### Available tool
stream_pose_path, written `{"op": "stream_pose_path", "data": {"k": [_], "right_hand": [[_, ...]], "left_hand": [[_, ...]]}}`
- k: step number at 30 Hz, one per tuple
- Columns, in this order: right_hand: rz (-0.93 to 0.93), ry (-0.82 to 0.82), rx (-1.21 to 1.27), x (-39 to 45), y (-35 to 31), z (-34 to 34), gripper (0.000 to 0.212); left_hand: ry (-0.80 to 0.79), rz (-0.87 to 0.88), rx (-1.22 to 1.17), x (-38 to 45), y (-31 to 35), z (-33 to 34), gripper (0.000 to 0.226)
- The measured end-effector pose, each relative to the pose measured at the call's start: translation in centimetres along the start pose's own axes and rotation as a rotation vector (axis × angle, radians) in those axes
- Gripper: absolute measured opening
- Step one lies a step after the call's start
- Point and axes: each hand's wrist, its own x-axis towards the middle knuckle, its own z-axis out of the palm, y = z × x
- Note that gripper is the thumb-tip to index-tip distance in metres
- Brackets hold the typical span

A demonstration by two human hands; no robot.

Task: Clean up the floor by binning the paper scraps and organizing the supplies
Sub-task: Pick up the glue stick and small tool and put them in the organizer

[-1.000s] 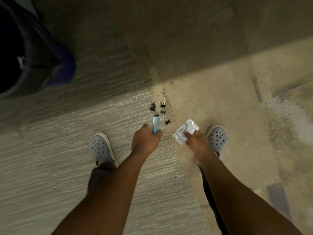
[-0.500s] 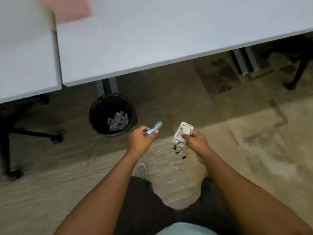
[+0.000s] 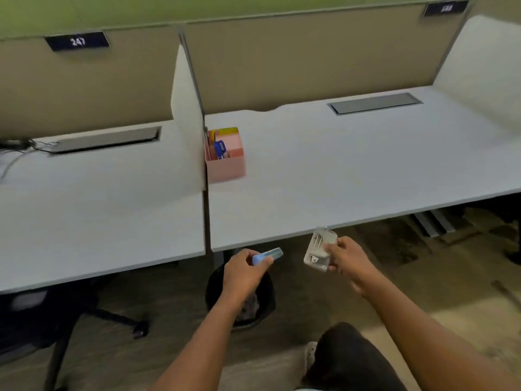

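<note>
My left hand grips a small blue and clear object just below the front edge of the white desk. My right hand pinches a small clear plastic case with metal clips inside, held near the desk's edge. A pink organizer box stands on the desk against the divider, with blue-handled scissors and other supplies in it. Under my left forearm sits a black round bin on the floor with paper scraps inside, partly hidden by the arm.
A white divider panel splits the two desks. Grey cable trays are set into the desktops. A black office chair base stands under the left desk. Desk legs show under the right desk. My knee is at the bottom.
The view has risen from the carpet and binder clips up to the desks. Both hands lifted with the blue object and the clear case still held, now near the desk's front edge.
</note>
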Motion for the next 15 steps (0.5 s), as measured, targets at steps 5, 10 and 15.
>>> {"op": "stream_pose_path", "data": {"k": [5,10,15], "right_hand": [[-0.054,-0.075,0.040,4.0,-5.5,2.8,0.012],[-0.093,-0.137,-0.072,10.5,-10.5,5.9,0.015],[-0.133,-0.211,-0.149,19.1,-16.7,9.4,0.023]], "left_hand": [[0.033,0.020,-0.101,4.2,2.8,-2.6,0.024],[0.106,0.025,-0.117,9.9,5.3,-5.2,0.019],[0.195,-0.015,-0.086,16.8,8.0,-7.3,0.020]]}}
